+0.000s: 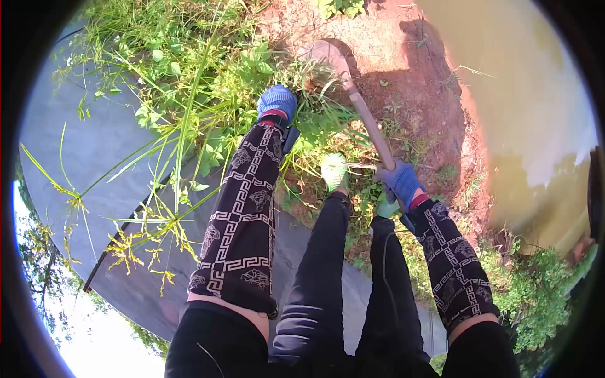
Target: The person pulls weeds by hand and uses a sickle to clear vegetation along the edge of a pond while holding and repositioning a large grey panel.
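My right hand, in a blue knitted glove, is wrapped around the lower end of a sickle's long handle. The sickle's broad, curved head points away from me and lies against the grass at the edge of bare soil. To the left, my left hand, gloved the same way, is closed in among the tall grass. Its fingers are turned away from me, and the stems they grip are mostly hidden. The sickle's head is a short way right of and beyond that hand.
My feet, in light green shoes, stand on the grassy strip. Muddy water lies right of the reddish soil bank. A grey sheet spreads on the left, with weeds hanging over it. Bushes grow at the lower right.
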### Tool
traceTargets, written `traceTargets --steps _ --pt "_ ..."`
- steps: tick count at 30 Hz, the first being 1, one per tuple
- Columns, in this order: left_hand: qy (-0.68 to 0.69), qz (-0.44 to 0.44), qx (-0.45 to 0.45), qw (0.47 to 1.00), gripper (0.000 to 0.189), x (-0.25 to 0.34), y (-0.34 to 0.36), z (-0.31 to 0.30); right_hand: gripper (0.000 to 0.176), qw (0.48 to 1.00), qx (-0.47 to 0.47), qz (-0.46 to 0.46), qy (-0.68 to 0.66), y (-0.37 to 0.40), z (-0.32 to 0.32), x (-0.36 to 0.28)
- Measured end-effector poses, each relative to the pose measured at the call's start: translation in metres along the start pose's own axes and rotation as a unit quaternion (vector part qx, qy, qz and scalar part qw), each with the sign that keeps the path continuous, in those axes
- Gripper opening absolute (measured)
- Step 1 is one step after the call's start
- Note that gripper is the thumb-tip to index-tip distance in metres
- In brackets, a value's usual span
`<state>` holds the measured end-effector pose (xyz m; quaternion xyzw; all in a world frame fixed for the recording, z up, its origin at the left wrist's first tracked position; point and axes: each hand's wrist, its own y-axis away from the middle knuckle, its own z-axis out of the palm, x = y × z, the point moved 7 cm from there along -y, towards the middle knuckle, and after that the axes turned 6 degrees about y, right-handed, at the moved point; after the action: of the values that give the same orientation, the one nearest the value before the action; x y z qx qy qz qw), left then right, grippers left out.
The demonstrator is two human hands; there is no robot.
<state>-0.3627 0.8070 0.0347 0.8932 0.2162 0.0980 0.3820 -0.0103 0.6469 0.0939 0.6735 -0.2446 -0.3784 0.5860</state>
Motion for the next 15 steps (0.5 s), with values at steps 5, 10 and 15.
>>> traceTargets --steps 5,10,15 --pt "0.010 -0.005 0.007 1.000 0.040 0.000 -0.007 0.009 0.030 0.999 0.023 -0.010 -0.032 0.023 -0.023 -0.053" --pt "0.036 -0.019 0.014 0.999 0.038 -0.008 -0.002 0.018 0.026 0.962 0.068 -0.124 -0.232 -0.005 -0.047 -0.126" --pt "0.025 -0.030 0.016 0.999 0.038 -0.009 0.006 0.003 0.028 0.998 -0.022 0.026 -0.059 0.015 0.008 0.021"
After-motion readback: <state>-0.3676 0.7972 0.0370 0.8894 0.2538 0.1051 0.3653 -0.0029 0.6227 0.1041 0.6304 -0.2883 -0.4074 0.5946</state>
